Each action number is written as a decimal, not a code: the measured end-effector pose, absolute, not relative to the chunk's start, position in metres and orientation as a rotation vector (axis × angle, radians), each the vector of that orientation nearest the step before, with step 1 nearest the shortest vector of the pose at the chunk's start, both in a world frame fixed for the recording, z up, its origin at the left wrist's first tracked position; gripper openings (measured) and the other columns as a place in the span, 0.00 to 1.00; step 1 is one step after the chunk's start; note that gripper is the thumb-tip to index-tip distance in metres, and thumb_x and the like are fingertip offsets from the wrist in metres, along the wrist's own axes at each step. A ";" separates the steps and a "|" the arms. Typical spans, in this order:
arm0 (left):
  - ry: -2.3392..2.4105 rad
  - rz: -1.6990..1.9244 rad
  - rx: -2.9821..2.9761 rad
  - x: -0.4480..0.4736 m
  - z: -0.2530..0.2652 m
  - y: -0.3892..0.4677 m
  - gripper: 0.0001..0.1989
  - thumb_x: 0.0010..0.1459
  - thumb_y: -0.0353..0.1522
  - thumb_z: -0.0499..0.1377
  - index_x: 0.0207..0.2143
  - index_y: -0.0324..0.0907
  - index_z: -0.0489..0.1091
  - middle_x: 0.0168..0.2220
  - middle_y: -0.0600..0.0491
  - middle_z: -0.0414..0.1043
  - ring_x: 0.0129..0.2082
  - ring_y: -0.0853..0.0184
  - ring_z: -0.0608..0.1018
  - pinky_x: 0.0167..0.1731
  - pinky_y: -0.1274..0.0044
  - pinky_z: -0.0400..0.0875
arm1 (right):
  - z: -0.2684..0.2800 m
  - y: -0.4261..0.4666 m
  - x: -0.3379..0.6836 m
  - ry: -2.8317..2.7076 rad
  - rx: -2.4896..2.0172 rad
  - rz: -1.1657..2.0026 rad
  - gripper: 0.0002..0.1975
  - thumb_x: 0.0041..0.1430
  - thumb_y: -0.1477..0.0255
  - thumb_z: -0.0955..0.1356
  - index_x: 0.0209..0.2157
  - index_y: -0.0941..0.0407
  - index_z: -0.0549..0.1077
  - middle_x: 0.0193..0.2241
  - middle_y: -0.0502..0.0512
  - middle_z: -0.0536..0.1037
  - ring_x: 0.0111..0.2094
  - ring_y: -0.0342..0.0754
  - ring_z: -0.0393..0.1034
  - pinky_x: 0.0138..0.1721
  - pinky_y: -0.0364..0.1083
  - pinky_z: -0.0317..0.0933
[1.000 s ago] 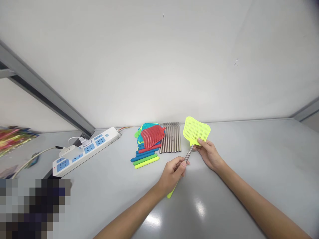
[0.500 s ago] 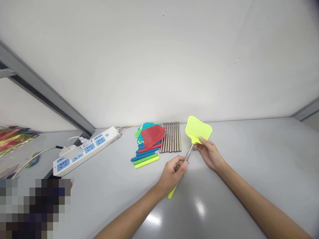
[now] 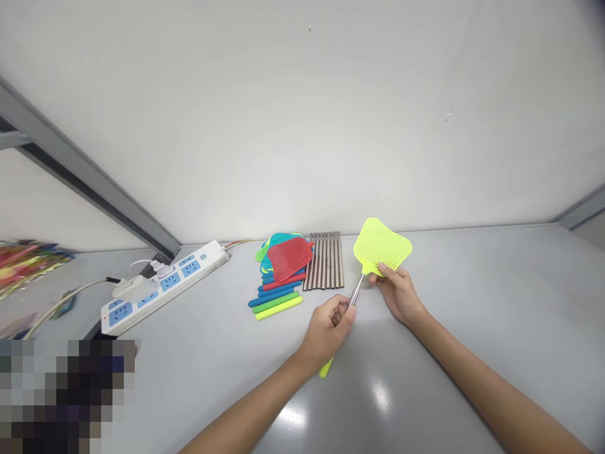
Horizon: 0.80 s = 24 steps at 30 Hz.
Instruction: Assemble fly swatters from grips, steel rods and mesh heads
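Observation:
A yellow-green fly swatter (image 3: 382,244) with a perforated head, a metal rod and a matching handle slants up and to the right over the table. My left hand (image 3: 328,325) is closed round its metal rod, and the handle end sticks out below the fist. At the head's lower edge, my right hand (image 3: 397,291) pinches the plastic with the thumb on top; its other fingers are partly hidden behind. Left of the hands lie a red swatter head (image 3: 290,258) on blue and green ones, several coloured handles (image 3: 278,308), and a row of metal rods (image 3: 324,261).
On the left a white power strip (image 3: 165,290) with plugs and cables runs diagonally along the grey table (image 3: 198,372). Shiny coloured packaging (image 3: 28,265) lies at the far left. A pale wall (image 3: 302,126) rises behind the table's back edge.
The swatter's head has turned and shifted slightly to the right with my right hand. My left hand has barely moved and keeps its grip on the rod.

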State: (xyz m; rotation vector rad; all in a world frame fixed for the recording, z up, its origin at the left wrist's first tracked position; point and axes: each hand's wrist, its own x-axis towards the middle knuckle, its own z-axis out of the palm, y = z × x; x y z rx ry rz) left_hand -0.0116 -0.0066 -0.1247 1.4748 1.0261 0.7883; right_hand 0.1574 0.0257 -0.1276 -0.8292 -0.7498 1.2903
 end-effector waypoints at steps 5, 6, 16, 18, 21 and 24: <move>1.024 0.797 1.490 -0.012 -0.126 -0.007 0.12 0.54 0.40 0.51 0.33 0.40 0.63 0.18 0.60 0.55 0.18 0.75 0.61 0.19 0.82 0.55 | -0.130 0.027 0.158 -0.761 -0.822 1.276 0.06 0.49 0.71 0.67 0.22 0.57 0.72 0.20 0.50 0.68 0.24 0.43 0.60 0.27 0.44 0.56; 1.025 0.793 1.490 -0.012 -0.126 -0.007 0.12 0.54 0.40 0.51 0.33 0.40 0.63 0.18 0.60 0.55 0.18 0.75 0.61 0.19 0.82 0.55 | -0.130 0.026 0.158 -0.767 -0.823 1.276 0.06 0.49 0.71 0.67 0.22 0.57 0.71 0.20 0.50 0.67 0.24 0.43 0.60 0.27 0.44 0.56; 1.013 0.769 1.457 -0.012 -0.120 -0.008 0.14 0.54 0.41 0.50 0.30 0.38 0.65 0.18 0.59 0.56 0.19 0.75 0.61 0.20 0.82 0.55 | -0.133 0.026 0.163 -0.905 -0.872 1.268 0.12 0.51 0.69 0.65 0.17 0.57 0.70 0.18 0.50 0.64 0.24 0.44 0.58 0.29 0.45 0.54; 1.014 0.766 1.441 -0.012 -0.120 -0.008 0.15 0.54 0.41 0.50 0.31 0.38 0.66 0.18 0.59 0.57 0.19 0.74 0.61 0.20 0.82 0.56 | -0.132 0.025 0.163 -0.973 -0.895 1.266 0.13 0.51 0.68 0.65 0.16 0.57 0.70 0.19 0.52 0.65 0.26 0.45 0.59 0.31 0.45 0.54; 0.985 0.766 1.413 -0.014 -0.118 -0.008 0.16 0.55 0.41 0.48 0.35 0.38 0.66 0.18 0.59 0.57 0.18 0.74 0.61 0.19 0.82 0.55 | -0.129 0.025 0.163 -1.109 -0.920 1.279 0.15 0.51 0.67 0.65 0.14 0.58 0.70 0.21 0.54 0.67 0.29 0.47 0.60 0.34 0.45 0.54; 0.954 0.769 1.415 -0.014 -0.117 -0.009 0.18 0.57 0.40 0.46 0.38 0.36 0.66 0.17 0.59 0.56 0.18 0.74 0.61 0.19 0.81 0.55 | -0.126 0.024 0.165 -1.189 -0.918 1.306 0.16 0.51 0.66 0.64 0.15 0.57 0.71 0.23 0.54 0.67 0.31 0.47 0.60 0.35 0.45 0.53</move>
